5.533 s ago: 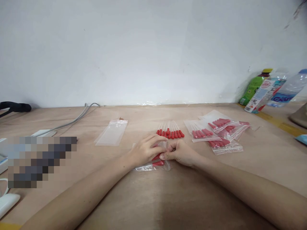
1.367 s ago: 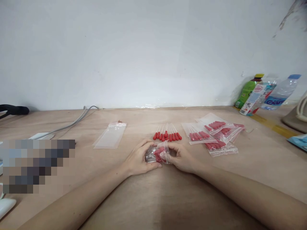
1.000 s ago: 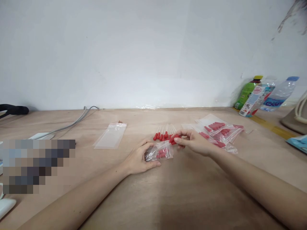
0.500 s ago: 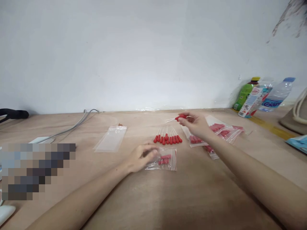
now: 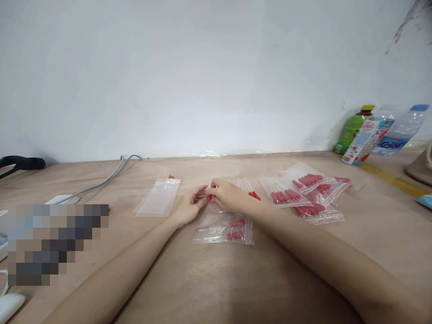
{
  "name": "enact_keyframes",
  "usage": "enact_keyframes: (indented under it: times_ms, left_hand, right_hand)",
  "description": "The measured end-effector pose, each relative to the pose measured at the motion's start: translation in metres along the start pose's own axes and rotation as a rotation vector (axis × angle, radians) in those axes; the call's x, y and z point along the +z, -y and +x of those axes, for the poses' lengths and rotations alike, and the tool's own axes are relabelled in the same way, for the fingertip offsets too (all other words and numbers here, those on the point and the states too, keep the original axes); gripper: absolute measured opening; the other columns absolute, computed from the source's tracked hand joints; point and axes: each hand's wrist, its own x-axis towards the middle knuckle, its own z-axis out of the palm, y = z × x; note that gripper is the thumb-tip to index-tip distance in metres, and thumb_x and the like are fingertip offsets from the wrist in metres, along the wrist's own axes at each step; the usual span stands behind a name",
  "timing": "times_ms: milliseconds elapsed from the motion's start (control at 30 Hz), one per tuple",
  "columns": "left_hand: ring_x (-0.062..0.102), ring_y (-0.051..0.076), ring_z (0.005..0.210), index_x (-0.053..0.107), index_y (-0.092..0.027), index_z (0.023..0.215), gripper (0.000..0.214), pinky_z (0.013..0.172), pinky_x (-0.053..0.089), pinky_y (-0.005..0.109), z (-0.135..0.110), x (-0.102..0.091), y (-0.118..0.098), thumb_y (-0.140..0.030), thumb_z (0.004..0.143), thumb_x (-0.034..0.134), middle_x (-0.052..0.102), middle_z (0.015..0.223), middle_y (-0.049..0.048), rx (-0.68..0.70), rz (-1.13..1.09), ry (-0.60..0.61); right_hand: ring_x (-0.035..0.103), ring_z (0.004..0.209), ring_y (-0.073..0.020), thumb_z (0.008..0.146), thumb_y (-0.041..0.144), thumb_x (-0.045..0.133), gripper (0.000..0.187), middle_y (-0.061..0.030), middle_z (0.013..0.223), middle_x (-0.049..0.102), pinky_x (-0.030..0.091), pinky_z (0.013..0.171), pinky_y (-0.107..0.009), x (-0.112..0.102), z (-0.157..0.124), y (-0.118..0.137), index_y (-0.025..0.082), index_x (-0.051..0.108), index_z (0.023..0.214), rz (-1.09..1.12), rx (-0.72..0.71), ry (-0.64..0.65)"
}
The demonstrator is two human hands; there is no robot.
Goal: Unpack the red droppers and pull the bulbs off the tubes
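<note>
My right hand [image 5: 227,194] is closed over a red-tipped stick [image 5: 209,197]; only its red end shows at the fingertips. Close beside it, my left hand [image 5: 189,206] has its fingers loosely curved and apart, reaching toward that red end; whether they touch it I cannot tell. In front of both hands lies a clear zip bag [image 5: 216,231] with a few red-ended pieces inside. Partly hidden behind my right hand is a fan of thin pale sticks with red ends [image 5: 254,195] on the wooden table [image 5: 189,279].
Filled zip bags [image 5: 285,195] overlap on the right. A stack of flat clear bags [image 5: 158,198] lies on the left, near a grey cable [image 5: 108,177]. Bottles [image 5: 354,128] and a carton [image 5: 366,141] stand far right by the wall [image 5: 216,81]. A white object [image 5: 11,303] sits lower left.
My right hand has come left and down from above the fanned sticks to meet my left hand. My left hand has moved off the zip bag, slightly left and away from me.
</note>
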Motion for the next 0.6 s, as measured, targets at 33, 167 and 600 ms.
enact_keyframes:
  times_ms: [33,167,600]
  left_hand:
    - [0.056,0.022,0.104,0.048,-0.014,0.117,0.050,0.095,0.040,0.042,0.000,0.001,-0.001,-0.034,0.073,0.061,0.061,0.110,0.0099,0.016,0.017,0.023]
    - [0.058,0.021,0.099,0.053,-0.012,0.111,0.040,0.093,0.042,0.043,-0.002,0.003,-0.006,-0.028,0.074,0.058,0.062,0.107,0.0104,0.020,0.060,0.044]
    - [0.061,0.020,0.088,0.054,-0.014,0.114,0.048,0.084,0.049,0.041,0.000,0.005,-0.006,-0.033,0.071,0.063,0.063,0.104,0.0098,0.042,0.256,-0.010]
  right_hand:
    - [0.052,0.076,-0.0147,0.078,0.015,0.052,0.028,-0.0054,0.091,0.054,0.040,0.067,-0.026,-0.002,-0.002,0.000,0.020,0.059,0.104,0.010,-0.001,0.011]
    - [0.054,0.082,-0.0161,0.078,0.017,0.052,0.031,-0.0069,0.094,0.056,0.041,0.073,-0.028,-0.016,-0.018,-0.005,0.018,0.057,0.109,0.097,0.048,-0.065]
    - [0.051,0.059,-0.0127,0.074,0.024,0.054,0.010,0.0007,0.060,0.056,0.039,0.066,-0.030,-0.027,-0.111,-0.019,0.020,0.061,0.069,0.313,0.301,-0.220]
